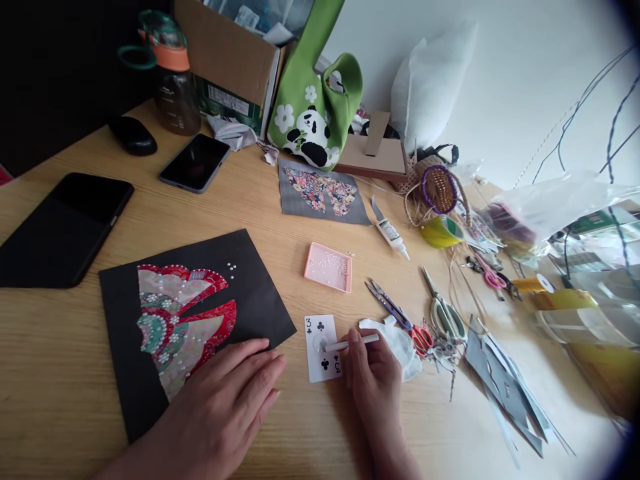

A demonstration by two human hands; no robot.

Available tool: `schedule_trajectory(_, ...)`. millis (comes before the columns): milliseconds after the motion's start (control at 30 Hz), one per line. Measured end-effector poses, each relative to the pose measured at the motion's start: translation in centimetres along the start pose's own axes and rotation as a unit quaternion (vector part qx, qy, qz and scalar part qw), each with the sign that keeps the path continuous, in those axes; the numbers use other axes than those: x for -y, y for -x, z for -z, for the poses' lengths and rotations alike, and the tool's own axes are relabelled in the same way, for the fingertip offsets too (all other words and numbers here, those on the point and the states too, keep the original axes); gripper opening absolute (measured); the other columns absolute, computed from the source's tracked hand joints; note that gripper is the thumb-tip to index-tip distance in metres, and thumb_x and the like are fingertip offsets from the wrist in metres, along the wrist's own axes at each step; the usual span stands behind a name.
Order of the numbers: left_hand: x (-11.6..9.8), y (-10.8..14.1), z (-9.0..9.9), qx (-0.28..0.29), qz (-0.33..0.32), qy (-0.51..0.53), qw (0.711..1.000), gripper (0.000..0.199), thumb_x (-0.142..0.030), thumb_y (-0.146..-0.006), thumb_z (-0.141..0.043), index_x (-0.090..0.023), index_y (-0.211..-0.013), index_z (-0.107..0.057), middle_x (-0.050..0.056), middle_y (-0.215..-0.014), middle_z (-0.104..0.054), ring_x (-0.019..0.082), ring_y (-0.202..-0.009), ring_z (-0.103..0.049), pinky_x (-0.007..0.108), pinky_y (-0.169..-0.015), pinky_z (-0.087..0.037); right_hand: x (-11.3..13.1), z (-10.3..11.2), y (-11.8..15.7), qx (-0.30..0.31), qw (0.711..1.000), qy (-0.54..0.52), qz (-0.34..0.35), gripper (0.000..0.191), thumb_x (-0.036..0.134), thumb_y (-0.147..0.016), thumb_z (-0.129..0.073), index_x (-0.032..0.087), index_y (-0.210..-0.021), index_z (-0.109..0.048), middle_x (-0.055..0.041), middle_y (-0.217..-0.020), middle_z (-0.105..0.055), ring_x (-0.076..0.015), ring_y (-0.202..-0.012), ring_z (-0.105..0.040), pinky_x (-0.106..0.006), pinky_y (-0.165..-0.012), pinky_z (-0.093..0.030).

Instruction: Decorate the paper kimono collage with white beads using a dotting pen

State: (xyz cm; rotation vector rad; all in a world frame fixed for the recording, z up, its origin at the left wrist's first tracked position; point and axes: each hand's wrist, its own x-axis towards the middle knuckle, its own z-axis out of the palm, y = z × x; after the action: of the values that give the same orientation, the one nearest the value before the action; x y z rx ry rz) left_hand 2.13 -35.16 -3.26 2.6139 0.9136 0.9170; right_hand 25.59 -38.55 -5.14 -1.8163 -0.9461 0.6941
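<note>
My left hand (225, 400) lies flat, fingers stretched together, over the lower right of a black sheet (265, 300). On that sheet is a butterfly-wing-like patterned fabric piece (163, 300) in red, cream and teal, edged with small white beads; the hand hides part of it. Several loose beads (231, 270) sit near its upper right. My right hand (375, 373) pinches a thin white stick (340, 345), whose tip meets a whitish smear on a three-of-clubs playing card (314, 367). Behind the card, a pink tray (327, 288) holds many tiny beads.
White crumpled cloth (407, 347), purple-handled snips (387, 303) and scissors (447, 317) lie right of my right hand. Farther back are a glue tube (393, 233) and a grey sheet with patterned fabric (293, 203). A phone (195, 163), tablet (65, 227) and bottle (175, 97) occupy the left.
</note>
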Motion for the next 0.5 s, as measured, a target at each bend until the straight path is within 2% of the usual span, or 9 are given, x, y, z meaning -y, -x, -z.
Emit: schedule_trajectory(500, -0.04, 0.18, -0.30, 0.000, 0.004, -0.004, 1.000, 0.031, -0.015, -0.104, -0.040, -0.011, -0.119, -0.068, 0.003, -0.109, -0.075, 0.018, -0.109, -0.067, 0.027, -0.096, -0.056, -0.24, 0.12, 0.05, 0.008, 1.000, -0.005, -0.017, 0.043, 0.059, -0.090, -0.061, 0.021, -0.070, -0.054, 0.0075, -0.047, -0.045, -0.0077, -0.039, -0.036, -0.021, -0.038, -0.030)
